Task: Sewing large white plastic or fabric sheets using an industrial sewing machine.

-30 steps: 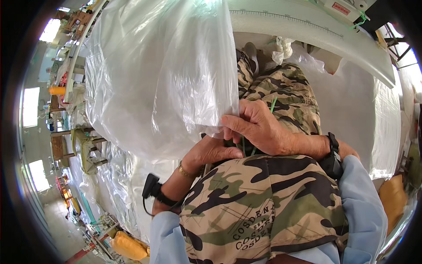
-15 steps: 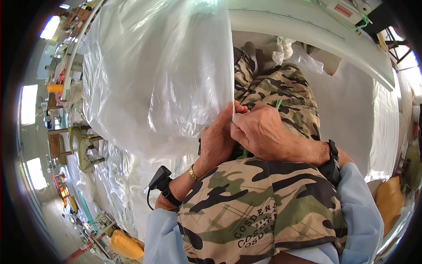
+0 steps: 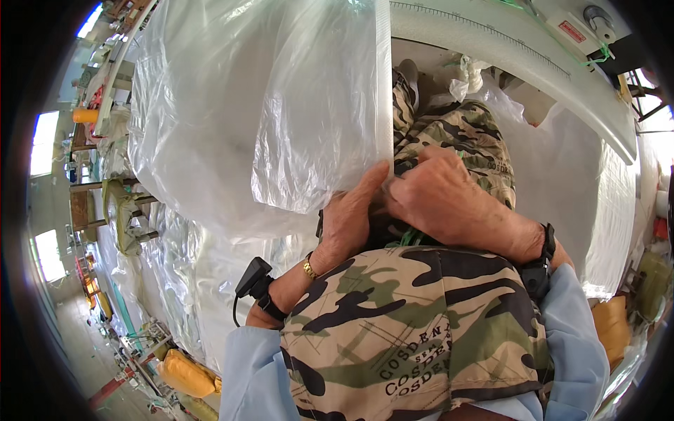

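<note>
A large sheet of clear plastic film (image 3: 203, 133) hangs over the left of the table and down toward my lap. Along its right side runs a straight, whitish folded edge (image 3: 383, 91). My left hand (image 3: 353, 216) is closed on the lower end of that edge, thumb on top of the film. Touching it from the right, my right hand (image 3: 446, 200) has its fingers curled in a pinch at the same corner; its fingertips are hidden, so what they hold is not plain. Green strands (image 3: 413, 237) show just below the hands.
Ahead stands a white table (image 3: 449, 49) with a ruler scale along its edge. A white machine part (image 3: 572, 31) with green thread is at its right end. More plastic film (image 3: 572, 189) hangs at my right. Orange-yellow bundles (image 3: 188, 373) lie at the lower left.
The film's folded edge has shifted right and now shows as a wider white band. Both hands remain at its lower corner, and the right hand has moved slightly right.
</note>
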Available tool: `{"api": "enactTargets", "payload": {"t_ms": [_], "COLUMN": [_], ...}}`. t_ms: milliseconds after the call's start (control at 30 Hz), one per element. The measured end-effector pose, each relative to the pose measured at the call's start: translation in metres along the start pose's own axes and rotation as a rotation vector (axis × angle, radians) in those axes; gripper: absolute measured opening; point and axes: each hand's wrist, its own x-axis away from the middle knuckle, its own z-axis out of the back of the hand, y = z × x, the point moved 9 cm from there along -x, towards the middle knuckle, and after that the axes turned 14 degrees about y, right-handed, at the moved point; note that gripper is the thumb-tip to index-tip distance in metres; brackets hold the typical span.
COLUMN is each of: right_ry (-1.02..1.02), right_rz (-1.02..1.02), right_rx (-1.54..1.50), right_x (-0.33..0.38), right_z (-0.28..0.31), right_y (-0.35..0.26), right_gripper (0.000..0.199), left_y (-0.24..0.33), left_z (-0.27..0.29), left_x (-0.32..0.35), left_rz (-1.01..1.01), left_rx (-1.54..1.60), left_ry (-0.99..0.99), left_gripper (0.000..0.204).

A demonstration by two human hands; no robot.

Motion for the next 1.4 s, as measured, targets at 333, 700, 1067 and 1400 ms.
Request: {"api": "enactTargets", "payload": {"t_ms": [333, 700, 1067, 1400], "right_ry": [0.13, 0.164, 0.437, 0.771], "right_rz": [-0.687, -0.625, -0.895, -0.197], "right_rx": [-1.14, -1.321, -1.357, 0.498], "right_x": [-0.011, -0.024, -0.04, -0.118], "right_z": [-0.041, -0.026, -0.049, 0.081], "right_y": [0.068, 0.045, 0.086, 0.134], "right_gripper": [0.032, 0.023, 0.031, 0.052], "left_y": [0.015, 0.1, 0.074, 0.052], "left_z": [-0.012, 0.061, 0.047, 0.013], "left_x": [-0.001, 0.011, 0.007, -0.019], "left_rz": [0.282, -1.002, -0.972, -0.933], "left_rx": [0.473, -0.118, -0.198, -0.191], "left_ry": [-0.391, 0.423, 0.352, 0.072], "left_gripper": [0.035, 0.027, 0.023, 0.024]}}
